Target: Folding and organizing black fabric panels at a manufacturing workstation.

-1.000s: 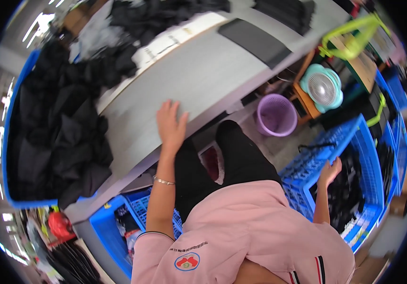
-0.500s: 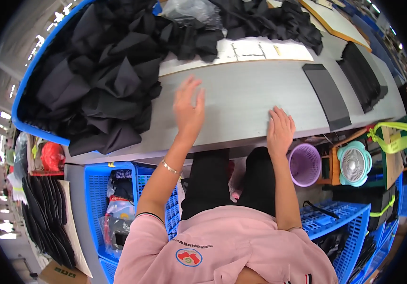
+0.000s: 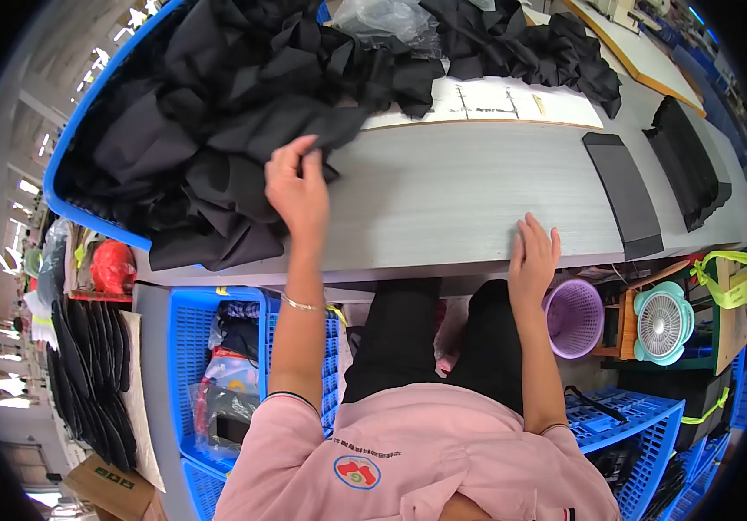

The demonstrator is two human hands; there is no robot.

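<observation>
A large heap of black cloth pieces (image 3: pixel 148 139) fills the left of the table and spills over its blue tray's edge. My left hand (image 3: pixel 298 187) is at the heap's right side, fingers closed on a black cloth piece (image 3: pixel 304 126) that stretches out past the fingertips toward the right. Near the table's front edge, my right hand (image 3: pixel 533 260) rests with its fingers apart and holds nothing. To its right lies a flat dark strip stack (image 3: pixel 625 195), with a second stack of black pieces (image 3: pixel 690 165) beyond it.
The grey table (image 3: pixel 443 191) spans the front. A white marked board (image 3: pixel 521 100) lies at the back, beneath more black cloth and a clear plastic bag (image 3: pixel 386 22). Below the table are a blue crate (image 3: pixel 187 347), a purple basket (image 3: pixel 575 317) and a small turquoise fan (image 3: pixel 663 323).
My left hand has moved left from above the bare table to the cloth heap and closed on a piece. My right hand stays by the front edge. The whole view has shifted slightly.
</observation>
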